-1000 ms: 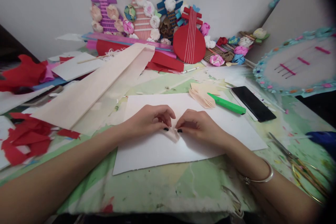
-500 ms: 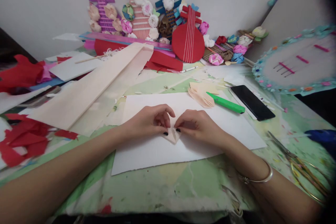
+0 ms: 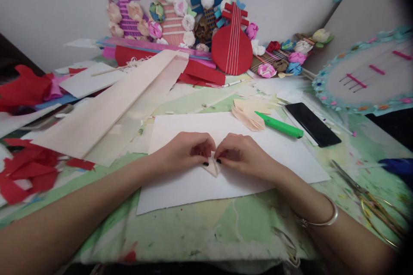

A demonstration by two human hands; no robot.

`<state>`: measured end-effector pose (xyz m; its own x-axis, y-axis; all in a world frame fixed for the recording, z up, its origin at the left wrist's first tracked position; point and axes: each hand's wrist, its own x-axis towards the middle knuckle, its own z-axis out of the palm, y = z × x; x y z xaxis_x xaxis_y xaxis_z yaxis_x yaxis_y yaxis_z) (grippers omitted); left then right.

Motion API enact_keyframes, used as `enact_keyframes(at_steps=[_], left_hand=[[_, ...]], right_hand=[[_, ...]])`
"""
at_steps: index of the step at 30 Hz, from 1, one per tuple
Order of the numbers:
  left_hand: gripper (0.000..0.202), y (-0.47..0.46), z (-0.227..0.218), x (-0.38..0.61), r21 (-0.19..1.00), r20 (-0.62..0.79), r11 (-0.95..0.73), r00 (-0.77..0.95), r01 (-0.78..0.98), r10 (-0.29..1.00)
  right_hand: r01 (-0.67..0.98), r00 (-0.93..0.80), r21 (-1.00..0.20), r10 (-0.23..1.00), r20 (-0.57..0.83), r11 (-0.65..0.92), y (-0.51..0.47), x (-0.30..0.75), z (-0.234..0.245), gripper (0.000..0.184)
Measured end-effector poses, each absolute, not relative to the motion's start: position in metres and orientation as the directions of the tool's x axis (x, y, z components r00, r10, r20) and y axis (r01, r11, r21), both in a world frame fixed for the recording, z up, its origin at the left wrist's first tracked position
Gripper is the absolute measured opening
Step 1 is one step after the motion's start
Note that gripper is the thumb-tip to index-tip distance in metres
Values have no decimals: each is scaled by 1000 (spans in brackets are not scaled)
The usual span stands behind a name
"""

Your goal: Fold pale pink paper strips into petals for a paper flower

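Observation:
A small folded piece of cream crepe paper (image 3: pixel 213 168) is pinched between my two hands, its pointed lower end toward me. My left hand (image 3: pixel 189 149) grips its left side with thumb and curled fingers. From the other side, my right hand (image 3: pixel 243 152) pinches the right part the same way, the fingertips of both hands almost meeting. Beneath them lies a white sheet of paper (image 3: pixel 180 189). Behind my right hand rest cut cream paper petals (image 3: pixel 248 117) and a green utility knife (image 3: pixel 280 125). My fingers hide the upper part of the folded piece.
A black phone (image 3: pixel 312 123) and gold-handled scissors (image 3: pixel 364 195) lie at the right. Long cream crepe paper (image 3: pixel 112 107) and red scraps (image 3: pixel 30 169) cover the left. Along the wall stand paper-flowered model instruments, including a red lute (image 3: pixel 231 49).
My left hand's raised index finger has come down and in, closing on the paper near my right fingertips. The view has shifted slightly; the other things stay put.

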<state>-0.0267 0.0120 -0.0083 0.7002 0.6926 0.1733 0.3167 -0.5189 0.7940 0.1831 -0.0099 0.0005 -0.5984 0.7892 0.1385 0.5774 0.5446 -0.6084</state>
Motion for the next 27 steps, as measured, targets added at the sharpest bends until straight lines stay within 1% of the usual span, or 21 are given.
enact_keyframes(at_steps=[7,9,11,15,18,20,22,25,27], left_hand=[[17,12,-8,-27,713,211,-618,740,330,639],[19,12,-8,-27,717,202,-615,748,327,633],[23,13,-9,-29,756,175,-571,742,319,647],[35,13,-7,-33,844,93,-432,709,317,699],[32,15,-2,-35,845,39,-394,692,362,721],[24,16,0,-36,800,47,-443,693,405,719],[19,19,0,-38,741,81,-526,722,418,688],[17,22,-3,-40,679,130,-624,773,387,621],[15,23,-4,-40,650,152,-658,783,380,603]], right_hand=[[581,-607,-598,784,135,552,-10,184,-1,16],[583,-597,-592,788,151,556,-9,186,-1,20],[594,-570,-588,803,174,549,-7,187,-1,22],[612,-517,-600,835,190,515,-5,189,-2,25],[606,-490,-638,855,170,474,-4,189,-3,24],[593,-491,-662,858,153,458,-4,189,-4,23],[581,-492,-685,860,136,440,-3,191,-6,23],[551,-468,-745,878,95,375,0,194,-10,20],[525,-451,-789,890,62,321,1,196,-11,17]])
